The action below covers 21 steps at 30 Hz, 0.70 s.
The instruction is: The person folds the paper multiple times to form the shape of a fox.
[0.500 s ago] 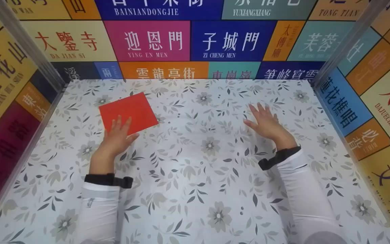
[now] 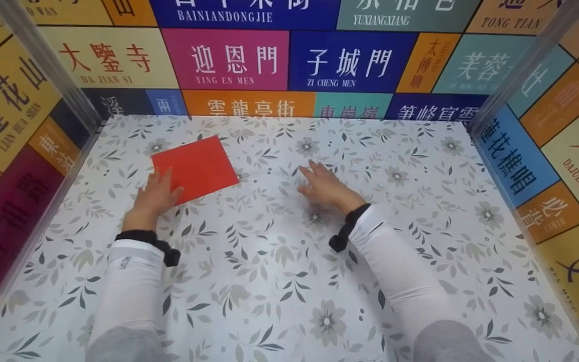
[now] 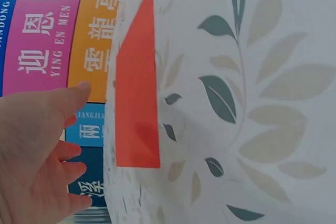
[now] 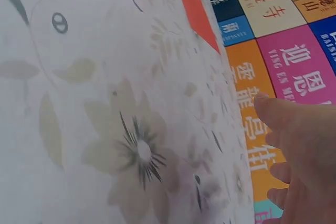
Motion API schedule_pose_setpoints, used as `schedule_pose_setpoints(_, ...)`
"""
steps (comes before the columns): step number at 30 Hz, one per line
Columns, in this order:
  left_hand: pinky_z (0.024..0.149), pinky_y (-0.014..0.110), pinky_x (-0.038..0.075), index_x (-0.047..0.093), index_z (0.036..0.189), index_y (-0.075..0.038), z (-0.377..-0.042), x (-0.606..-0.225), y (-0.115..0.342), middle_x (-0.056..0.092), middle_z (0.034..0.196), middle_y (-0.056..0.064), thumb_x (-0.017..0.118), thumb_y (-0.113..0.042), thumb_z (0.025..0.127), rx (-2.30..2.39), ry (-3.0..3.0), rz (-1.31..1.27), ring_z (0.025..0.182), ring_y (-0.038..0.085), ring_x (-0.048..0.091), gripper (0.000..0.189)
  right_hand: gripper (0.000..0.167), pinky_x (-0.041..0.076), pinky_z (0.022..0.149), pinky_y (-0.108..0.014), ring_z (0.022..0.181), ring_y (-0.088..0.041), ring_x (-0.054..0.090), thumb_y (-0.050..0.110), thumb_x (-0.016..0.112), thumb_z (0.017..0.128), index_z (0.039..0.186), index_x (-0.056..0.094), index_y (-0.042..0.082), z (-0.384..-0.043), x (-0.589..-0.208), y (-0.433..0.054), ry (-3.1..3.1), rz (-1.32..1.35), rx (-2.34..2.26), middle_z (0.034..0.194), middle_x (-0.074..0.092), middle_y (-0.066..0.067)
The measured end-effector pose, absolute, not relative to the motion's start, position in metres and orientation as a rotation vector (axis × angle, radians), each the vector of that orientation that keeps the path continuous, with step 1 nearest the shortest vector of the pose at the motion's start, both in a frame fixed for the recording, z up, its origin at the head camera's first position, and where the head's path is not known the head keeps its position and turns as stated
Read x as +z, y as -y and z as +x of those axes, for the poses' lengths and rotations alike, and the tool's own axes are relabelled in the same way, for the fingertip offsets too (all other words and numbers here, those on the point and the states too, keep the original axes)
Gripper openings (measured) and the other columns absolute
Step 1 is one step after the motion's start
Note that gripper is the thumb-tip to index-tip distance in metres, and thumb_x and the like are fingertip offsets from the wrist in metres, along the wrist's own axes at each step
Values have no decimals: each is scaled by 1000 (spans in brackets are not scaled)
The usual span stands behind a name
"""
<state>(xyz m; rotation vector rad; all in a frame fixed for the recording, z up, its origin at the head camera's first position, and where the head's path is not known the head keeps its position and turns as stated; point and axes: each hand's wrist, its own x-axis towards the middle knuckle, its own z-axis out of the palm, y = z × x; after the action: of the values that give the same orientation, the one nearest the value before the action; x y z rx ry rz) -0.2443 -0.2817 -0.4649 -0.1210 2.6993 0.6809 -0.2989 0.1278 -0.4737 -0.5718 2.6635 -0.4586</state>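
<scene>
A flat red sheet of paper [image 2: 199, 168] lies slanted on the table, left of the middle in the head view. My left hand [image 2: 154, 195] is at its lower left corner, fingers loosely spread and overlapping the paper's edge from above. In the left wrist view a gap shows between that hand [image 3: 42, 145] and the red paper [image 3: 137, 103], and the fingers hold nothing. My right hand [image 2: 328, 188] hovers to the right of the paper, apart from it, with relaxed fingers and nothing in them. The right wrist view shows the red paper [image 4: 197, 9] farther off.
A white tabletop [image 2: 269, 251] with a grey leaf and flower print spreads under both hands. Walls of coloured panels with Chinese lettering [image 2: 224, 59] stand at the back and both sides. Clear upright strips [image 2: 528, 60] mark the corners.
My right hand has moved left across the table towards the paper. The left hand has drawn back slightly to the lower left, uncovering more of the paper. The paper lies as before.
</scene>
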Motion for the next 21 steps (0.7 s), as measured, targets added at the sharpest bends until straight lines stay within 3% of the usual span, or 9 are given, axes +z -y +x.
schedule_pose_setpoints(9,113,67,-4,-9,154,-8,-248,-492,291,-14,158,27,42,-37,102,680,-2640,-95,146,46,-10,79,67,8,121,-48,150,-35,2,41,38,103,156,13,10,-302,-501,-64,-2607,-718,-383,162,2,-19)
schedule_pose_setpoints(21,112,68,-4,-8,152,2,-241,-494,294,-14,159,25,31,-34,105,520,-2635,-65,146,44,-11,71,61,10,122,-46,151,-21,4,33,34,105,156,12,7,-297,-494,22,-2527,-978,-273,164,6,-5)
